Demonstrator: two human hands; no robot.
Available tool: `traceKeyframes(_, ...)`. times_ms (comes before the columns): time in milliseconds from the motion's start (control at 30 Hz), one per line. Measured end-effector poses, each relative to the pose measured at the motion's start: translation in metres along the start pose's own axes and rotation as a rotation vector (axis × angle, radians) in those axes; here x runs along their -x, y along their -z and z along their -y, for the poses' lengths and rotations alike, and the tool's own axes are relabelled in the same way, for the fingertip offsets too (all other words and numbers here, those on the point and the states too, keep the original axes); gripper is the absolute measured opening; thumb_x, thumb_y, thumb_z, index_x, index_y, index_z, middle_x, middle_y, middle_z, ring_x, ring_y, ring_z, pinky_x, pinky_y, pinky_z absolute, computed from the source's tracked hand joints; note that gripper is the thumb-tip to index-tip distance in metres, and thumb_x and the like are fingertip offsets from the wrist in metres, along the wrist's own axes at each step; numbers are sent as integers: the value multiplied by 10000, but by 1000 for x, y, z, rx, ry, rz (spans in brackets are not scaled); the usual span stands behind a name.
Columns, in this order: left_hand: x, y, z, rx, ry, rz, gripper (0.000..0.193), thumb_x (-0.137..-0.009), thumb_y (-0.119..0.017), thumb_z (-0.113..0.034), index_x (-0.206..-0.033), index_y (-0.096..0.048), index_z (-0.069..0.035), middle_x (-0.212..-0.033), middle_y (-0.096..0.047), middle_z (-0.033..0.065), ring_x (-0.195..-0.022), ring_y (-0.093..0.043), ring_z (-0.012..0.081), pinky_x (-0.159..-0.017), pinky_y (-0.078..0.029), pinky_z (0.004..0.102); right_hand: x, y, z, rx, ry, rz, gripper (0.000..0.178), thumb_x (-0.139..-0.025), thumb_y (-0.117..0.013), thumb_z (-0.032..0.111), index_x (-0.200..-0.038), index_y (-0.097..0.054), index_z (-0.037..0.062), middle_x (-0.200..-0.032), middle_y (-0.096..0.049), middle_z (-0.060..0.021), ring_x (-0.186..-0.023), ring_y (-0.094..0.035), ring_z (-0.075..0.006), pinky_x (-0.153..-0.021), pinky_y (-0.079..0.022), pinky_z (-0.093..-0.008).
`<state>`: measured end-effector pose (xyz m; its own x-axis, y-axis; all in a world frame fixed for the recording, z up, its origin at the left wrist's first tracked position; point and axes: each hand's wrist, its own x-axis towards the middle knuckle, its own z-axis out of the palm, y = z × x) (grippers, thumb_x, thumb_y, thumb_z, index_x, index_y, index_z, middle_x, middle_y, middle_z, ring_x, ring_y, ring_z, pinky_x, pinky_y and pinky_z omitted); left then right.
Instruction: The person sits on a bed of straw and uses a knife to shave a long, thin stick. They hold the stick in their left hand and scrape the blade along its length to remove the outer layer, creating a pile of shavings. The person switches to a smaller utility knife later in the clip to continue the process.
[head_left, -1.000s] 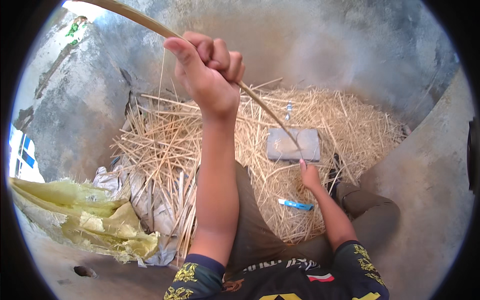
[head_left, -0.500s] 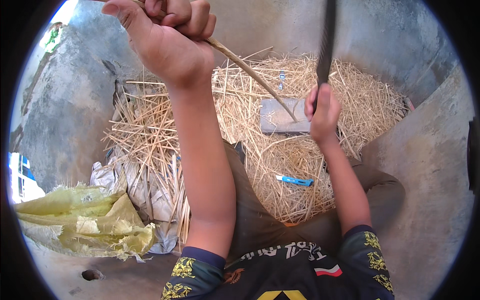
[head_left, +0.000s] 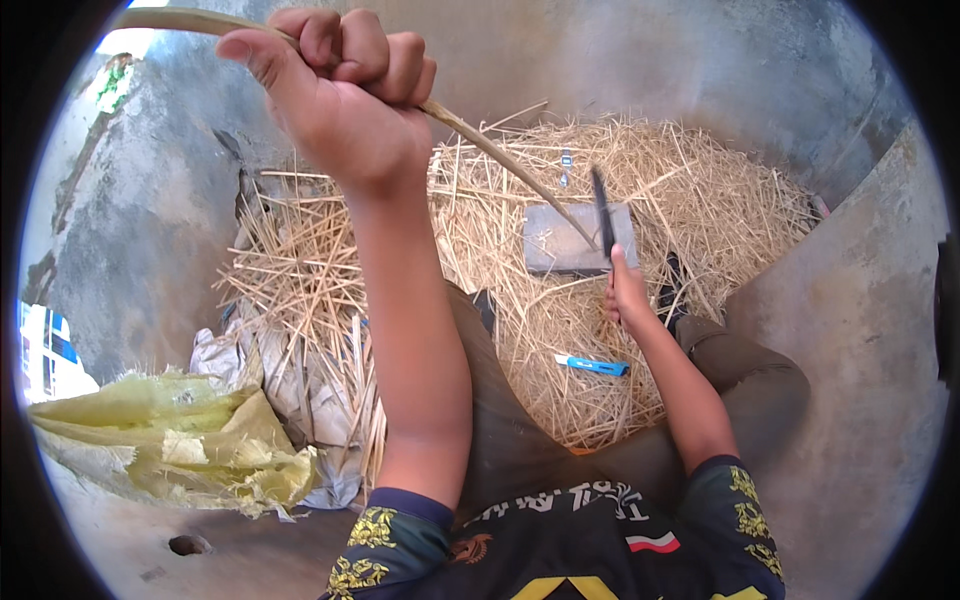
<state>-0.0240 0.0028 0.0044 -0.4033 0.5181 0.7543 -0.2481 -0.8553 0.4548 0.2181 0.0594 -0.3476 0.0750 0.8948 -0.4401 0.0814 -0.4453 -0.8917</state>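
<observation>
Raised at the upper left, my left hand (head_left: 350,95) is closed round a long pale stick (head_left: 490,150). The stick slants down to the right, its lower end at a grey block (head_left: 550,240) lying amid the shavings. My right hand (head_left: 626,288) grips a dark-bladed knife (head_left: 603,208), its handle mostly hidden in the fingers. The blade points away from me, over the block's right part and close beside the stick's lower end; whether they touch I cannot tell.
Pale shavings and strips (head_left: 720,200) surround the block. A blue utility knife (head_left: 592,365) lies on them between my legs. Split sticks (head_left: 300,250) are piled at left, near a torn yellow sack (head_left: 180,435). A curved grey wall (head_left: 800,70) rises behind.
My right hand has swung the knife down from a raised position to the block. My left hand still holds the stick, which has shifted only slightly.
</observation>
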Motion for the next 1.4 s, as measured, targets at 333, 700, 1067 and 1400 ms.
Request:
traceKeyframes(333, 1, -3, 5, 8, -40, 169, 579, -964, -270, -701, -746, -326, -168, -552, -193, -31, -470, -94, 104, -430, -86, 284, 6, -1, 18, 329, 971, -240, 526, -1028, -387, 454, -814, -572, 10, -691, -599, -143, -612, -586, -274, -582, -445, -408)
traceKeyframes(700, -5, 22, 3, 69, -29, 52, 573, -989, -250, -666, -716, -328, -168, -540, -201, -44, -456, -110, 93, -416, -98, 283, -31, 22, -86, 817, 149, -180, 715, -977, -399, 548, -994, -669, -114, -989, -636, -367, -992, -619, -502, -923, -462, -524)
traceKeyframes(1067, -5, 33, 0, -164, -125, -101, 550, -973, -323, -672, -765, -353, -164, -550, -222, -37, -472, -142, 109, -446, -122, 275, 82, -4, 70, -128, 610, -67, 577, -1021, -438, 439, -840, -606, -82, -660, -571, -226, -604, -557, -340, -634, -468, -426)
traceKeyframes(1400, 9, -17, 2, -269, -160, -88, 595, -961, -343, -684, -791, -325, -114, -553, -216, -19, -447, -144, 110, -426, -140, 286, 107, 17, 90, 392, 551, -193, 640, -1010, -388, 550, -745, -588, 3, -563, -505, -86, -514, -526, -218, -527, -412, -390)
